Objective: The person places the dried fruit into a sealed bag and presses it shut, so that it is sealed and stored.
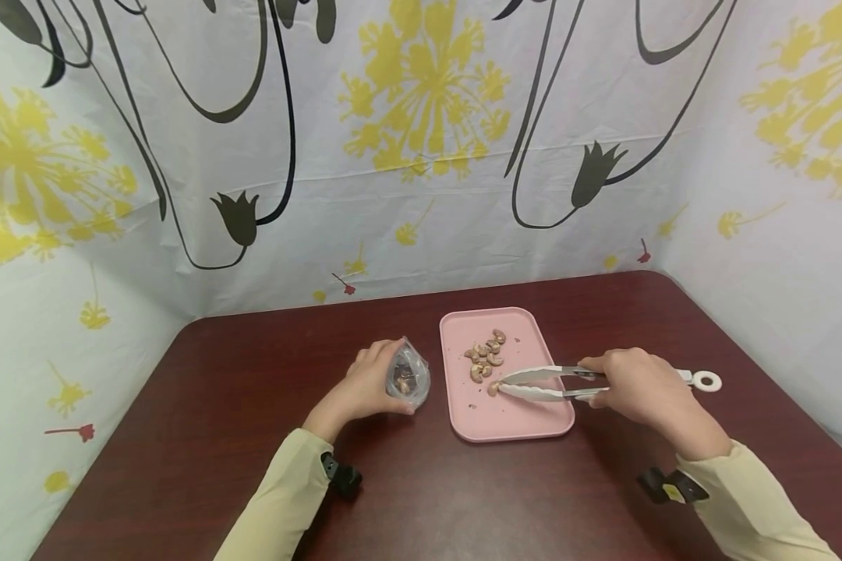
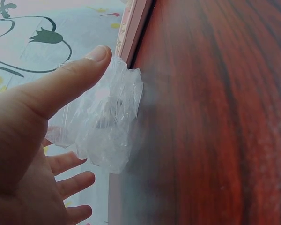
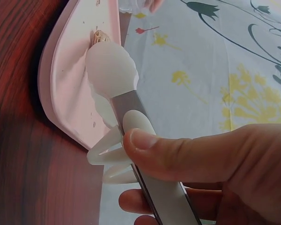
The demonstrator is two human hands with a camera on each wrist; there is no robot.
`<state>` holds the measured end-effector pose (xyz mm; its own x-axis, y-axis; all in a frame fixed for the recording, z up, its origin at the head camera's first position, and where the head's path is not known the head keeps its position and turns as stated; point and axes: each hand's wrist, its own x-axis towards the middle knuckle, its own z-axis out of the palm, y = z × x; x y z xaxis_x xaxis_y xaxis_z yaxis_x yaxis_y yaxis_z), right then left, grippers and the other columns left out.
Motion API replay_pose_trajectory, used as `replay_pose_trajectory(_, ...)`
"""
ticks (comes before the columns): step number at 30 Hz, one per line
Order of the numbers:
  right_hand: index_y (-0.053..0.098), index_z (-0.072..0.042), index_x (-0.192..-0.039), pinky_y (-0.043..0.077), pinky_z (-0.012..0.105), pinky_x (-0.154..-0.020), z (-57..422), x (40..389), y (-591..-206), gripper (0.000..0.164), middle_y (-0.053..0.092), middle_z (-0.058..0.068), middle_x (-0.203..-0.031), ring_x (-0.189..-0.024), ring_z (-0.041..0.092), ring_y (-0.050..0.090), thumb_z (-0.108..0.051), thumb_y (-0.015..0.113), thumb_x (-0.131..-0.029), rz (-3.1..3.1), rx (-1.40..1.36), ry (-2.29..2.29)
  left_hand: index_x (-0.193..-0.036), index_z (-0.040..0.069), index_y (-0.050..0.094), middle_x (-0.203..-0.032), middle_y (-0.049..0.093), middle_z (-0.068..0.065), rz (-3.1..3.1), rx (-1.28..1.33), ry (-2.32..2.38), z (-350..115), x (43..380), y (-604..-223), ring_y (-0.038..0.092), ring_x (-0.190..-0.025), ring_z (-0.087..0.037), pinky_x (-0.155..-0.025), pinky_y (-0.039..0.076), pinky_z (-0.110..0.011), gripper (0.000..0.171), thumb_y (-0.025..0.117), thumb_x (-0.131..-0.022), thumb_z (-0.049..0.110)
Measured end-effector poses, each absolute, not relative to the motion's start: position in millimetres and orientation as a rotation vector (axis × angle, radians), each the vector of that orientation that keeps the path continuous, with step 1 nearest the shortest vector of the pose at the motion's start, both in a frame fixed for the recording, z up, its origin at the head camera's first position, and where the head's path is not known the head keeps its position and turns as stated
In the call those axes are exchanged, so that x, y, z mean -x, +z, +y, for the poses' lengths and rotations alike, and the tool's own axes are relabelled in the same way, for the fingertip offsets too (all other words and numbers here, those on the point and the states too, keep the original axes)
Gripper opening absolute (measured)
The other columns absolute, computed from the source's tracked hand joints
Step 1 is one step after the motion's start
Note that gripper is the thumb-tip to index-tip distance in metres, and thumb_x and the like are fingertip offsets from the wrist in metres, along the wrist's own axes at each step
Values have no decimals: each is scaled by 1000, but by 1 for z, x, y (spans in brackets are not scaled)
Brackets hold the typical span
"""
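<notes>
My left hand (image 1: 372,382) holds a clear plastic bag (image 1: 408,377) by its sides, its mouth open and a few cashews inside. The thumb lies along the bag (image 2: 114,117) in the left wrist view. In my right hand (image 1: 638,386) are tongs (image 1: 533,383) with white scalloped tips and metal arms. The tips (image 3: 111,68) reach over a pink tray (image 1: 512,421) and meet a single cashew (image 1: 494,388); whether they grip it firmly I cannot tell. Several more cashews (image 1: 480,358) lie in a loose group on the tray's left half.
The dark red wooden table (image 1: 252,421) carries the tray right of the bag. A white floral cloth (image 1: 428,234) hangs behind the table and along both sides. Small brown crumbs are scattered over the tray. The tongs' white ring end (image 1: 707,381) sticks out beyond the right hand.
</notes>
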<state>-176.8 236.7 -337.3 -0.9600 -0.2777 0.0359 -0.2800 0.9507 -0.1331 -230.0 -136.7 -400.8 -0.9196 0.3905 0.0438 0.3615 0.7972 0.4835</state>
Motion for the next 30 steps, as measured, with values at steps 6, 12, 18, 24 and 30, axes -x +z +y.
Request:
replay_pose_trajectory(6,70,-7,-112,40,35,-54,236,176,-336,49,70,5,-83,-65,17,54,-18,83,-67,-3072,-427,240,-149,14,30,-146,35,-13,2921,-623,774,-136,229,-400,36,-127,-35,-103,33,-56,108,89,-62,37)
replay_pose_trajectory(12,71,-10,-111,39,35,-53,235,177,-334,46,67,1,-78,-64,17,52,-18,81,-67,-3047,-447,267,-149,14,30,-145,36,-13,2922,-637,777,-135,228,-398,36,-126,-34,-103,34,-55,107,89,-62,35)
replay_pose_trajectory(18,71,-11,-112,43,38,-55,227,180,-332,44,69,3,-83,-68,19,58,-17,79,-69,-3013,-453,296,-149,14,29,-145,35,-13,2919,-629,776,-134,228,-398,35,-127,-34,-103,33,-55,107,89,-63,34)
replay_pose_trajectory(24,72,-13,-109,44,38,-56,217,183,-328,40,69,4,-82,-67,20,58,-18,78,-70,-2965,-479,331,-149,14,30,-144,36,-12,2932,-627,758,-133,229,-399,36,-125,-33,-102,35,-54,105,88,-64,34)
replay_pose_trajectory(30,70,-10,-115,45,39,-57,201,187,-323,46,71,8,-88,-70,21,60,-19,79,-70,-2970,-490,341,-147,12,32,-143,38,-12,2949,-615,750,-132,228,-399,38,-124,-32,-101,36,-53,102,87,-64,35)
